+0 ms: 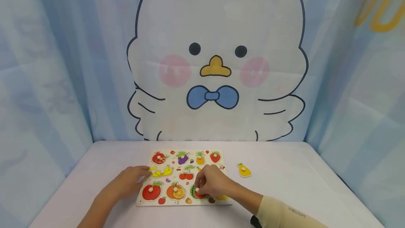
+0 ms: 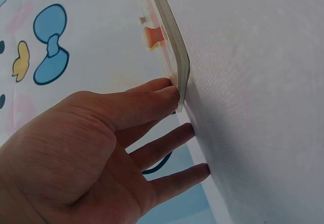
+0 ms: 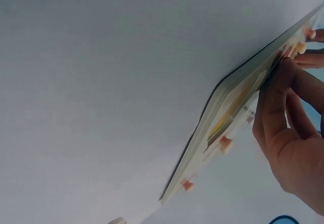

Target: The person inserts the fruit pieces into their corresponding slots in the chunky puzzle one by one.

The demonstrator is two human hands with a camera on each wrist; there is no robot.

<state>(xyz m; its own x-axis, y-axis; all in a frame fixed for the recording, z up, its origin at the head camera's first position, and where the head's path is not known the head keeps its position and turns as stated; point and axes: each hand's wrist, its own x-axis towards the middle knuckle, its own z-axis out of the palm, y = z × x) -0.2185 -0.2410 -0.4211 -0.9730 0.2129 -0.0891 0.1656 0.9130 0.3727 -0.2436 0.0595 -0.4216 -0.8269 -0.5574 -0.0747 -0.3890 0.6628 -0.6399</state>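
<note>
A fruit knob puzzle board (image 1: 186,202) lies flat on the white table. My right hand (image 1: 212,180) reaches over its front right part and pinches the knob of the watermelon piece (image 1: 200,196), which sits at its printed place and is partly hidden by the fingers. In the right wrist view, the right hand (image 3: 291,118) bends over the board's face near a yellow recess (image 3: 228,115). My left hand (image 1: 130,180) rests at the board's left edge. In the left wrist view, straight fingers of the left hand (image 2: 101,148) touch that edge and the table.
A yellow pear piece (image 1: 244,170) lies on the table right of the board. Apple (image 1: 151,191), orange (image 1: 175,191), cherry (image 1: 186,174) and banana pieces (image 1: 162,172) sit in the board. A dark object (image 1: 255,221) shows beside the right sleeve. A printed curtain (image 1: 218,122) hangs behind.
</note>
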